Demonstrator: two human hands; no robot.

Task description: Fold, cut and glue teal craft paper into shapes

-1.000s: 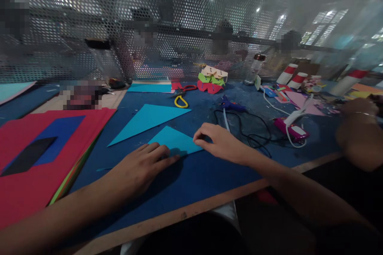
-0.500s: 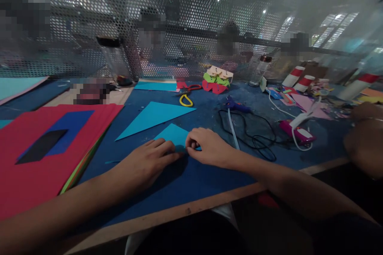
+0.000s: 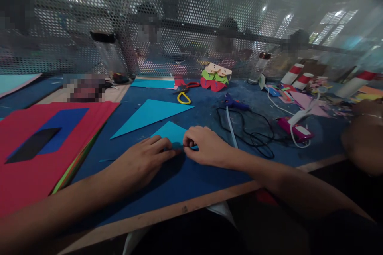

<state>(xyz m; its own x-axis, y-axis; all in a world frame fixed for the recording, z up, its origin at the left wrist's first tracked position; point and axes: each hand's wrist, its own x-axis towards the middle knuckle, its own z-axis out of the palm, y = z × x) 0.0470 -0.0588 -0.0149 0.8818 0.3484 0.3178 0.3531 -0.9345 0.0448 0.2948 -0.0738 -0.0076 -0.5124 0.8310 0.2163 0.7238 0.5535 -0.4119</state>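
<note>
A light-blue paper piece lies on the blue table, its front edge under both hands. My left hand is closed on the paper's left part, fingers curled together near the edge. Close beside it, my right hand pinches the same paper's right part with curled fingers. Just behind lies a larger light-blue paper triangle, touched by neither hand. Scissors with yellow and red handles rest beyond that triangle.
Red sheets are stacked at left, with blue and black pieces on top. A glue gun with black cable lies right of centre, near a magenta device. Another person's arm is at far right. Jars stand behind.
The whole view has shifted slightly, so things appear a little further left and higher. Both hands keep nearly the same hold on the light-blue paper.
</note>
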